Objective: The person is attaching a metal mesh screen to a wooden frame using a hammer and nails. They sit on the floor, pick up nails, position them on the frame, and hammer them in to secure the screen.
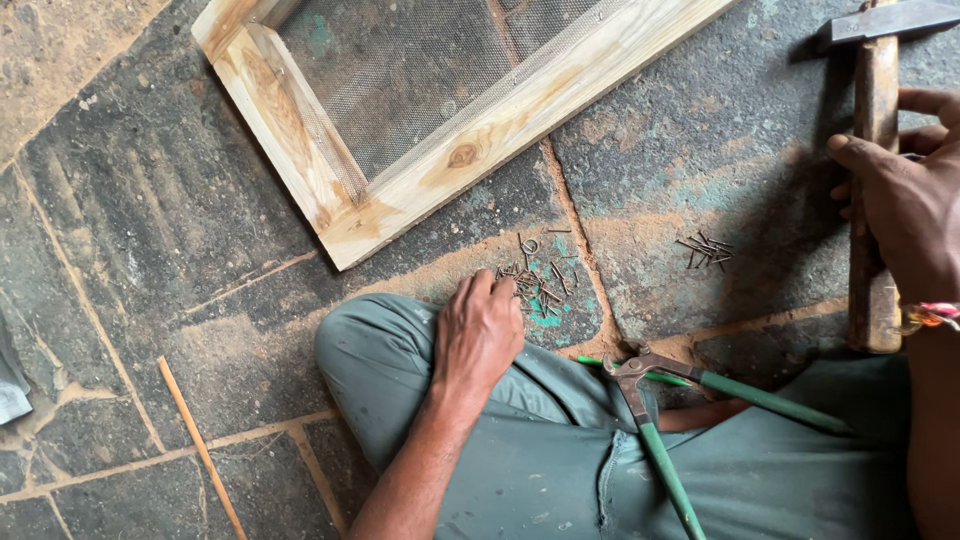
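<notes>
Nails [535, 285] lie in a loose heap on the stone floor [150, 200], just beyond the person's bent knee, with a smear of green paint among them. Reaching into the near edge of that heap is the left hand [480, 330], fingers curled down onto the nails; whether any are pinched I cannot tell. A smaller scatter of nails [705, 250] sits to the right, apart from the first. At the far right, the right hand [905, 215] is wrapped around the wooden handle of a hammer [875, 90], whose metal head points left near the top edge. Green-handled pincers [650, 400] rest on the grey trousers [560, 460] in the lap, jaws toward the nails.

Farther off, a pale wooden frame [400, 195] with wire mesh stretched over it (one corner pointing at the nails) lies flat on the floor. No packages or labels show. To the left the floor runs open, crossed only by sandy joints and a thin wooden strip [200, 445] near the lower left.
</notes>
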